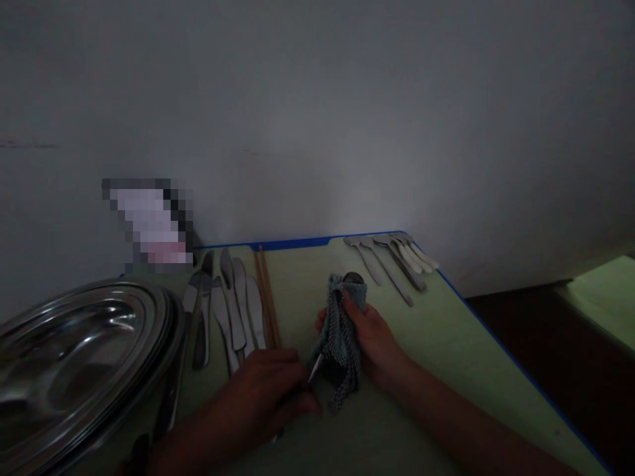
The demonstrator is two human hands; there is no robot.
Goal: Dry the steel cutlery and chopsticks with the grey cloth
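Note:
My right hand (pixel 374 337) is closed round a grey-blue checked cloth (pixel 340 344), its thumb pressed on the front. From the top of the cloth peeks the dark, rounded end of a spoon (pixel 353 277). Below, its metal handle comes out towards my left hand (pixel 268 390), whose closed fingers hold that end. Most of the spoon is hidden by the cloth. To the left of the cloth lie a pair of wooden chopsticks (pixel 268 291) and several table knives (pixel 241 304), partly covered by my left hand.
Stacked oval steel platters (pixel 94 344) stand at the left. Several spoons (pixel 397 264), some white-handled, lie at the back right. A blurred-out upright object (pixel 149 221) leans near the wall (pixel 317 132). The pale table (pixel 446 350) has a blue edge; a lighter surface (pixel 605 297) is farther right.

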